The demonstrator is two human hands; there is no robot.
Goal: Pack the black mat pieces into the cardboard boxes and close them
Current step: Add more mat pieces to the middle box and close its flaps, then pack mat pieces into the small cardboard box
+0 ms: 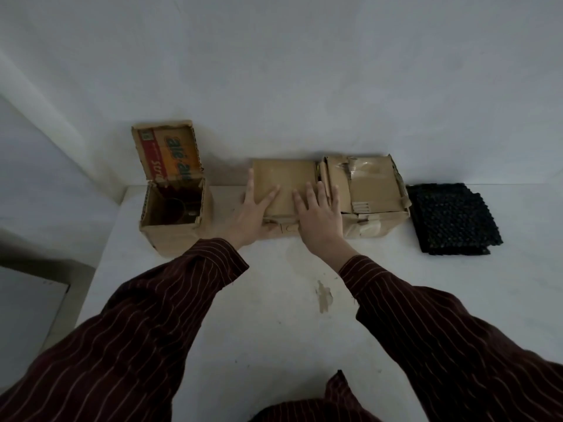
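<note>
Mats (451,217): black, knobbly, open-weave squares in a loose flat stack, edges not lined up. They lie on the table (274,300) at 2 o'clock, outside every box.
Mid box (283,175): plain brown card at 12 o'clock, top flap down flat, a tab at its near edge.
Taped box (374,184): at 1 o'clock, touching the mid box's right side. Its top is shut, creased and torn, with peeling tape strips. The mats sit just beside it at its 3 o'clock.
Open box (173,226): at 10 o'clock, well apart from the mid box. The lid (167,153) stands up, red-and-orange print on it. Inside is something dark and round; cannot tell what.
Left hand (254,208): flat, fingers straight and spread, pressing the mid box's top at its left edge.
Right hand (316,213): flat, fingers spread, pressing the same top at its right, fingertips at the seam with the taped box.
Hands: apart, gripping nothing.
Sleeves (170,300): dark maroon, thin pale stripes.
Table: white, with a brownish stain (324,296) at 6 o'clock of the right hand.
</note>
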